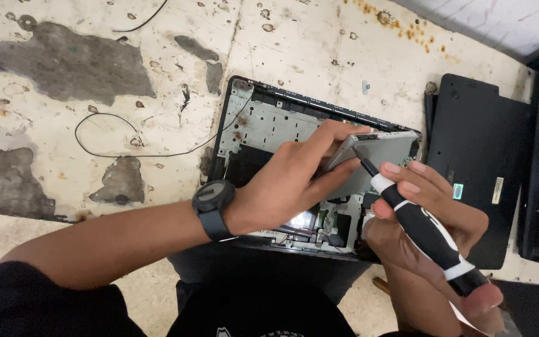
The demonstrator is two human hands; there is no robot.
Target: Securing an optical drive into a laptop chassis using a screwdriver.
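Rubbery black-white screwdriver (428, 234) in right hand (428, 212) touches flat metal drive (378, 156)

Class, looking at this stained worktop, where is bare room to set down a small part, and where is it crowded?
Free: stained worktop left of the opened black laptop base, outside the thin black wire loop. Crowded: left hand, right hand and black-and-white screwdriver over it; flat black cover panel beside.
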